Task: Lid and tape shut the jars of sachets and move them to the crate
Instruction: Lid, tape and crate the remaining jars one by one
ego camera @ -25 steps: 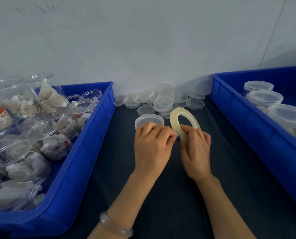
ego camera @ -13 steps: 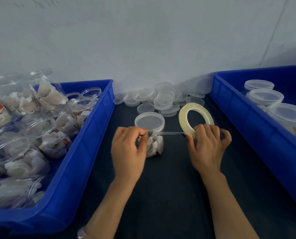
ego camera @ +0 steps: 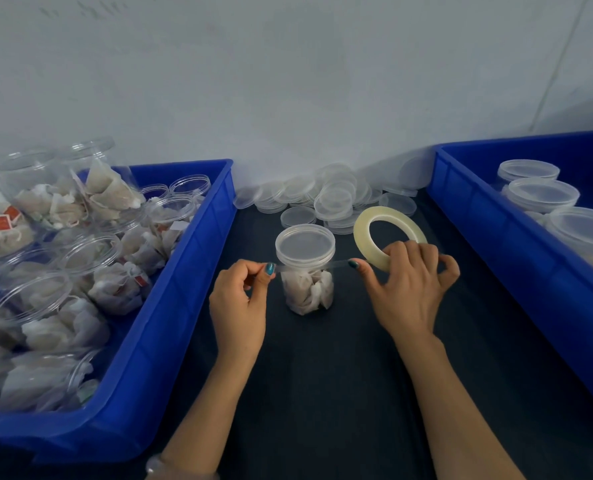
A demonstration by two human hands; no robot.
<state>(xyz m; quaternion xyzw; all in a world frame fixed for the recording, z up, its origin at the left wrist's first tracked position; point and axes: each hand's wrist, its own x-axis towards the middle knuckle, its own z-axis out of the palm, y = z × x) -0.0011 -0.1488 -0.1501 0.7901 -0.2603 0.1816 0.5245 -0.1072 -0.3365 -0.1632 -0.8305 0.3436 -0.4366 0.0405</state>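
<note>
Middle of the frame, one lidded jar [ego camera: 307,292] of sachets stands upright on the dark mat, its clear lid [ego camera: 304,242] seated on top. The left hand [ego camera: 239,299] pinches the free end of a tape strip [ego camera: 309,266] between thumb and forefinger. The right hand [ego camera: 406,282] grips the one tape roll [ego camera: 364,226], fingers curled over its lower edge, forefinger out along the strip.

What matters is the line of that strip: it runs level, left to right across the frame, pulled taut in front of the jar right at the seam under the lid. The jar sits just behind it, between the two hands, each about as near as the other. I can't tell whether the tape touches the plastic yet. My guess is the next move is pressing it on and wrapping round.

Counting: two blue crates. The left crate [ego camera: 184,306] holds open jars of sachets, too jumbled to number. The right crate [ego camera: 496,237] shows at least four lidded jars. Loose lids [ego camera: 333,202] are heaped against the wall, well over a dozen
</note>
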